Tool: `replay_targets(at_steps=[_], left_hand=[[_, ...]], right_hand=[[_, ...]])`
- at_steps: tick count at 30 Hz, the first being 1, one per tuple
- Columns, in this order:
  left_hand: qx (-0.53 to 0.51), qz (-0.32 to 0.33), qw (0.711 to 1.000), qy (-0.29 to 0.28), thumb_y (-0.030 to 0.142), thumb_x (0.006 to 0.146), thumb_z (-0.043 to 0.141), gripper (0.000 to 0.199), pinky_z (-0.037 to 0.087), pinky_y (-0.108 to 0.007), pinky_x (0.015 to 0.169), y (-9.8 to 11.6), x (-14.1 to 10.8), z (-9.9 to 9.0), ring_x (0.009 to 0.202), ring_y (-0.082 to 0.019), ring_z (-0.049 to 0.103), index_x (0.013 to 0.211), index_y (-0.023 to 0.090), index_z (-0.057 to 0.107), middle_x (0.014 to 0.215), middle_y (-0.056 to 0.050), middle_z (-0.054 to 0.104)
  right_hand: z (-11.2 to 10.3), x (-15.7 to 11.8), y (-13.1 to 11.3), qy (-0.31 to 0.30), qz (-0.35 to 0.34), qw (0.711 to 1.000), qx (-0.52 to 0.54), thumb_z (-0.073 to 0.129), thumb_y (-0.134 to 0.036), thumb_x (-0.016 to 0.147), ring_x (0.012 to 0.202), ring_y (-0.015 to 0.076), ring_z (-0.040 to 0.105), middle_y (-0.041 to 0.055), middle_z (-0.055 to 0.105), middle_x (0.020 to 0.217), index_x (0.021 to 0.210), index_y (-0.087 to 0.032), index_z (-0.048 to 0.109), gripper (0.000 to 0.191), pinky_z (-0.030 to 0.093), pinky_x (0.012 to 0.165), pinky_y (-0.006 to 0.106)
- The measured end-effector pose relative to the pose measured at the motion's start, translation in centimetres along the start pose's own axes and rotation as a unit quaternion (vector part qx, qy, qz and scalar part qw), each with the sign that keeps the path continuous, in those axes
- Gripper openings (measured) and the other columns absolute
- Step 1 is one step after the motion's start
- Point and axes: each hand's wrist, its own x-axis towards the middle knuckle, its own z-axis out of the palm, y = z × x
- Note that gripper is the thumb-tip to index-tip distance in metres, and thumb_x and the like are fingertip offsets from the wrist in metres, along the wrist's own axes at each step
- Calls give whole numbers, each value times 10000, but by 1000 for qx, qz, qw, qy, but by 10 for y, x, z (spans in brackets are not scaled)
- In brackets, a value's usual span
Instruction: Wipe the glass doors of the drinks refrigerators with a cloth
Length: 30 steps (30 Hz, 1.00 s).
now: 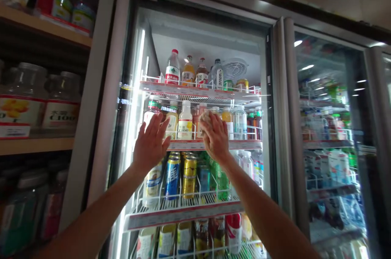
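Both arms reach up to the glass door (pixel 195 27) of a lit drinks fridge. My left hand (pixel 149 143) is open, fingers stretched, its palm facing the glass and apparently against it, in front of the middle shelf's bottles. To its right, my right hand (pixel 217 139) is closed on a crumpled, pale cloth (pixel 205 120) at the glass, at about the same height. The palm side of this hand is hidden. Behind the glass between the hands stands a white-capped bottle (pixel 185 122), with a blue can (pixel 172 177) and a gold can (pixel 190 177) lower down.
A metal door frame (pixel 282 128) separates this door from a second glass fridge door (pixel 330 67) on the right. At the left, wooden shelves (pixel 45 27) hold large bottles. Inside the fridge, wire-fronted shelves (pixel 189 212) carry several rows of drinks.
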Motion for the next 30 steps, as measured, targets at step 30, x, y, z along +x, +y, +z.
replay_targets(at_steps=[30], left_hand=[[-6,-62,998,9,290,869,471,678,132,-525,1122,45,-35,8,1402,-271,130,1454,199,143,1507,-132,179]], right_hand=[[-17,-58,49,105,187,976,-43,390,-224,854,1310,271,349,112,387,1413,1224,-217,535,397,363,1008,516]])
